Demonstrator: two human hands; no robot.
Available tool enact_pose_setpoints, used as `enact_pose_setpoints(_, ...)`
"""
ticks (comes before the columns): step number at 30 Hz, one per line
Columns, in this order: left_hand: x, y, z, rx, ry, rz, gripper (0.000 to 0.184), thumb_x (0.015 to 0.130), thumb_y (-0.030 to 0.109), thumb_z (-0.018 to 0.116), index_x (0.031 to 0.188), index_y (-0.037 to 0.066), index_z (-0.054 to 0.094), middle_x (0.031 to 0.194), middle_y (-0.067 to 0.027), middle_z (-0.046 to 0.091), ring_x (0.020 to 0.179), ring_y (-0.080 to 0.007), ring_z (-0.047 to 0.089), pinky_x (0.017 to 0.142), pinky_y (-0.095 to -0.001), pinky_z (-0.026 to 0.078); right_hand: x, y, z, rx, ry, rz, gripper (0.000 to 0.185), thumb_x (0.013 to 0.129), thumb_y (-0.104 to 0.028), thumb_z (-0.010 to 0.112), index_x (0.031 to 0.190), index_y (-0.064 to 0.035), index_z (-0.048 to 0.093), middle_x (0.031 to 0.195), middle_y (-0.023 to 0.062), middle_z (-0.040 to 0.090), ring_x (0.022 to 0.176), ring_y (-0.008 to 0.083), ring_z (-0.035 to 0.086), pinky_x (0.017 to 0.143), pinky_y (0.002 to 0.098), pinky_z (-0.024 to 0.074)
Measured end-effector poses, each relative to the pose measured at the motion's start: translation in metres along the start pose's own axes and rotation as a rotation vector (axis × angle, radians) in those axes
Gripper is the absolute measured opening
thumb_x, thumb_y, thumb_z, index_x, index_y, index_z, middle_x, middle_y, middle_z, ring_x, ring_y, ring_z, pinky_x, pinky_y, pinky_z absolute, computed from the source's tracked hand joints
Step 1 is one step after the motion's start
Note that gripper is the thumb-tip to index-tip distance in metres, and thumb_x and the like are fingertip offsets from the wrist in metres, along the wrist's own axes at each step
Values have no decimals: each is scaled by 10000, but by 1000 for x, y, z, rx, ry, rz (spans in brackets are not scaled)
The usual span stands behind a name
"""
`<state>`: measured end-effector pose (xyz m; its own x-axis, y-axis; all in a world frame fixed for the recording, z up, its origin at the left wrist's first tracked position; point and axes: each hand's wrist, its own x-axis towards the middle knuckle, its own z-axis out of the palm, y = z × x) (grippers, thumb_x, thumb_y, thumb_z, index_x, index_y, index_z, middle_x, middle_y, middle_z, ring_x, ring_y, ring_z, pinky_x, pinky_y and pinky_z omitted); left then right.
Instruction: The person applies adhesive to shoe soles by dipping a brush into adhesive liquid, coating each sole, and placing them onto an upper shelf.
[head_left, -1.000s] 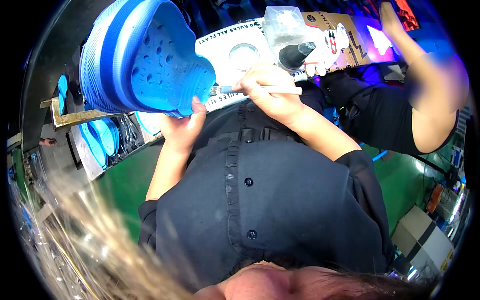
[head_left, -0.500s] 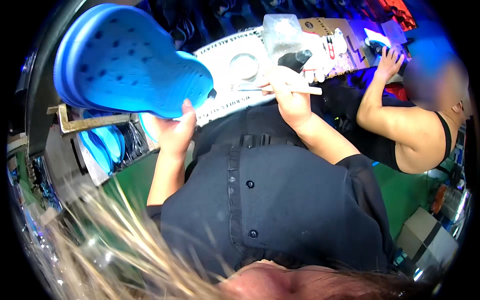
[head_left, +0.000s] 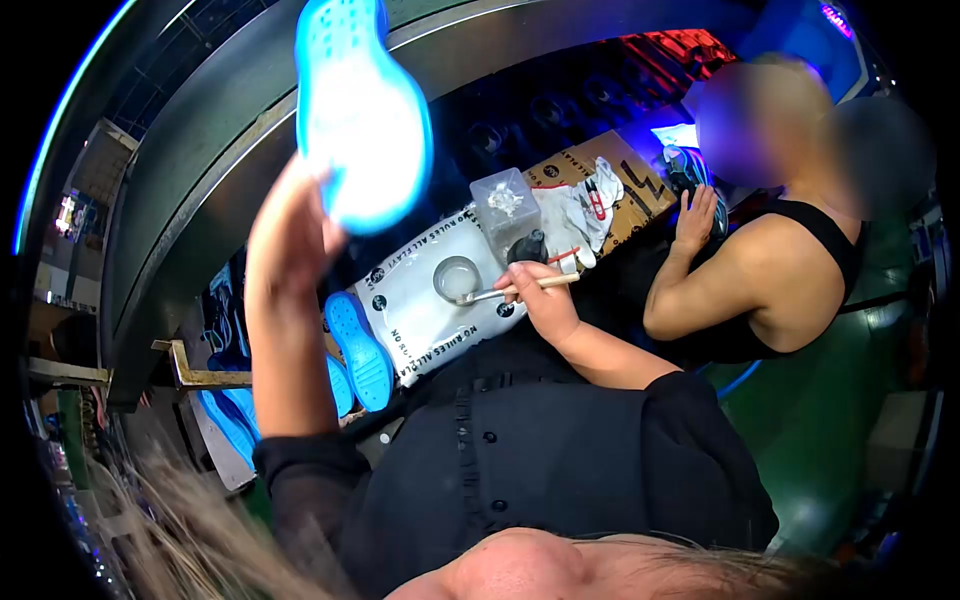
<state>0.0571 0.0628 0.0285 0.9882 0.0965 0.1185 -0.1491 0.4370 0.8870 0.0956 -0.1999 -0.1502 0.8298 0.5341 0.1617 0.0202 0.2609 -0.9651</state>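
In my left hand (head_left: 300, 225), raised and slightly blurred, is a blue shoe sole (head_left: 415, 130). My fingers are at its lower end, and its middle is washed out to white by bright light. My right hand (head_left: 543, 300) is closed round the wooden handle of a brush (head_left: 490, 295). The bristles meet the near rim of a round, clear dish (head_left: 457, 262), which stands on the white printed sheet (head_left: 410, 320). Just beyond my right fingers is a dark nozzle-shaped object (head_left: 528, 246).
More blue soles (head_left: 360, 352) lie left of the sheet. A translucent tub (head_left: 505, 205), white gloves (head_left: 570, 210) and red-handled snips (head_left: 597, 200) sit farther right. A long metal machine edge (head_left: 240, 140) runs behind. At right, a co-worker's hand (head_left: 695, 215) touches a dark shoe.
My left hand has carried the blue sole up and away from me, towards the machine edge. The brush tip has come to the dish. My view has shifted, showing more of the bench.
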Motion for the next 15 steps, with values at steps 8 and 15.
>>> enact_pose_setpoints(8,13,-2,39,-193,55,162,564,876,156,472,1328,-42,198,1149,-257,512,940,-301,593,797,-347,515,-3,4,-6,60,12,69,317,915,-234,467,787,16,614,708,45,596,612,76,508,570,202,415)
enact_pose_setpoints(15,-127,-132,-96,946,386,-381,537,793,208,619,1256,34,409,951,-144,615,752,-192,612,651,-289,484,2,10,0,89,-18,137,295,909,-209,479,792,27,611,718,48,598,621,85,512,592,207,433)
